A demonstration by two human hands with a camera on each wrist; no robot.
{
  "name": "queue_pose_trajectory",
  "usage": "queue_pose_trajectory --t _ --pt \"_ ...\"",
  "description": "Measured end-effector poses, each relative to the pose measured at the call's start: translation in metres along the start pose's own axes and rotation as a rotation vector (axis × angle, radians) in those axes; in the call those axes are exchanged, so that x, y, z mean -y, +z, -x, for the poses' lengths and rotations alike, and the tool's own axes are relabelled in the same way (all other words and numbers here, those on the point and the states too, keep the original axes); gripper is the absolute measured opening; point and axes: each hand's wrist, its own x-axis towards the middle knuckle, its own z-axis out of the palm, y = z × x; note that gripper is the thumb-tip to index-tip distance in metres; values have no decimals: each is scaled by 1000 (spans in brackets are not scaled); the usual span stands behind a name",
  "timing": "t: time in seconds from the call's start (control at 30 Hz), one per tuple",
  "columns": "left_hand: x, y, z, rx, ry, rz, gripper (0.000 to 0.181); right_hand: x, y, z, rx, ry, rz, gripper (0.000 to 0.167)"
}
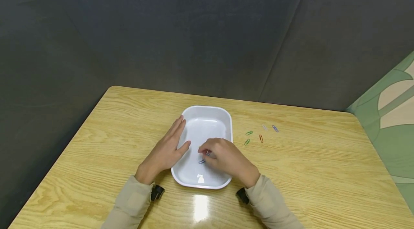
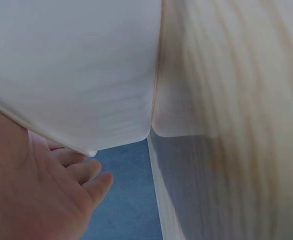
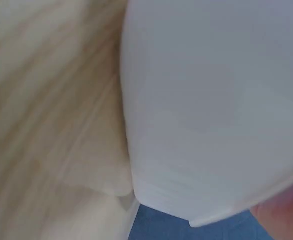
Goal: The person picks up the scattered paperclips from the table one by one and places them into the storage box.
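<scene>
A white tray [image 1: 194,132] stands on the wooden table. My left hand [image 1: 165,151] rests along its left rim, fingers straight and thumb over the inside; the left wrist view shows this hand [image 2: 46,185] at the tray's wall [image 2: 86,75]. Inside the tray, my right hand [image 1: 226,157] has its fingers and thumb curled round small paper clips, a red one [image 1: 206,152] among them. A blue paper clip [image 1: 202,161] shows just below the fingertips. In the right wrist view the tray's wall [image 3: 201,110] hides most of the right hand [image 3: 284,212].
Right of the tray lie loose paper clips: two green ones [image 1: 249,133] [image 1: 247,142], a red one [image 1: 261,138], a whitish one [image 1: 265,127] and a blue one [image 1: 275,128]. Dark cloth [image 1: 194,35] hangs behind the table [image 1: 307,157]. A green patterned surface [image 1: 394,114] is at the right.
</scene>
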Motion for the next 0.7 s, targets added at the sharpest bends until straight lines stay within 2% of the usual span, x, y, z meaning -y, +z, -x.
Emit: queue_pose_trajectory --t 0.3,0.7 --pt "-1 0 0 8 -20 -3 73 -5 -19 5 -53 21 -4 13" --pt "-2 1 -1 13 -43 10 74 -17 -39 16 -85 80 3 15"
